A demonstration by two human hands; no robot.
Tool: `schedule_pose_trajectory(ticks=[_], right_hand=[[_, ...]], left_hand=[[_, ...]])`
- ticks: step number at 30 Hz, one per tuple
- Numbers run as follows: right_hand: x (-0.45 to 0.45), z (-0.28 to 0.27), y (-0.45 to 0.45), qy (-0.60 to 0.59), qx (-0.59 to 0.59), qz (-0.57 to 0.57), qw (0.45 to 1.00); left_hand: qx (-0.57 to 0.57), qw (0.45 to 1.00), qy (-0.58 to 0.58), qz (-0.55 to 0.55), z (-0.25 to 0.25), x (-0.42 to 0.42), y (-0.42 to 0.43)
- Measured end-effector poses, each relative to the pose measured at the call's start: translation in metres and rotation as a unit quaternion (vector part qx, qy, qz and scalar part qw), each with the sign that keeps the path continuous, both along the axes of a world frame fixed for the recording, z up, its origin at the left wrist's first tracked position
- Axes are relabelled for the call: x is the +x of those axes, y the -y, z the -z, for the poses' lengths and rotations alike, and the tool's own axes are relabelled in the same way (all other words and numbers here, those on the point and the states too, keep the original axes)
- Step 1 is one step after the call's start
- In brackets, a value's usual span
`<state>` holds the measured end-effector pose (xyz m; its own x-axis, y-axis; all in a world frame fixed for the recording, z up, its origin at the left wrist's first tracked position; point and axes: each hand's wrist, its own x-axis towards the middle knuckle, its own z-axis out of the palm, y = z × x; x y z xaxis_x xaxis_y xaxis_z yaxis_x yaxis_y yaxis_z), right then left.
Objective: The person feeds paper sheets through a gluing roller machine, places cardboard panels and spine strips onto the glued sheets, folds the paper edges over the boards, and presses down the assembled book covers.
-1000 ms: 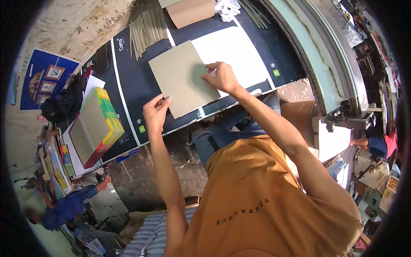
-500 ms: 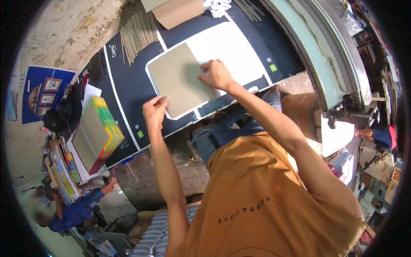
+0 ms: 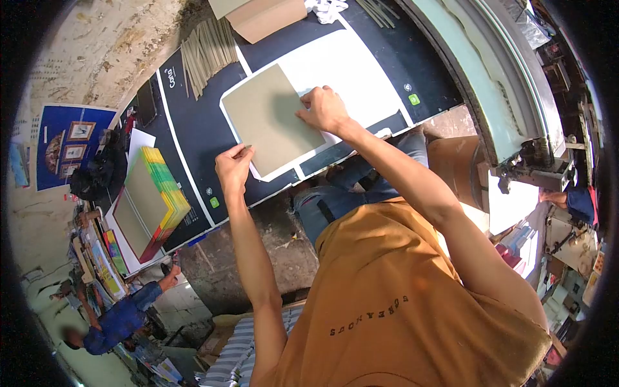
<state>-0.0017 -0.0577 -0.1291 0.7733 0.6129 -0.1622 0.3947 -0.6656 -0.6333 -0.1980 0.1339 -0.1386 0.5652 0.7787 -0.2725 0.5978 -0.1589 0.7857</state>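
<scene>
A grey-beige board (image 3: 267, 119) lies on a large white sheet (image 3: 348, 71) on the dark table. White margins of the sheet show along the board's left and lower edges. My left hand (image 3: 233, 166) is at the board's lower left corner, thumb and index finger pinched together; what is between them is too small to make out. My right hand (image 3: 324, 111) rests at the board's right edge, fingers bent and thumb touching the board.
Grey strips (image 3: 209, 53) and a cardboard box (image 3: 267, 18) lie at the table's back. A stack of colourful-edged boards (image 3: 145, 209) stands at the left. A metal-framed machine (image 3: 483, 71) borders the right. Another person (image 3: 122, 322) is at lower left.
The board now lies within the white sheet's left part, where one second ago it covered the sheet's left edge. Both hands stayed at the board's edges. The camera view has shifted slightly.
</scene>
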Motion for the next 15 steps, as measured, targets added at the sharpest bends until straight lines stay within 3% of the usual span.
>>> schedule_pose_trajectory(ticks=[8,15], right_hand=[[-0.001,-0.002,0.001,0.003,0.027,0.007,1.0],[-0.007,-0.009,0.001,0.091,0.017,0.006,0.996]], left_hand=[[-0.011,1.0,0.021,-0.004,0.0,-0.001,0.001],[-0.016,1.0,0.02,-0.005,0.002,-0.003,-0.002]])
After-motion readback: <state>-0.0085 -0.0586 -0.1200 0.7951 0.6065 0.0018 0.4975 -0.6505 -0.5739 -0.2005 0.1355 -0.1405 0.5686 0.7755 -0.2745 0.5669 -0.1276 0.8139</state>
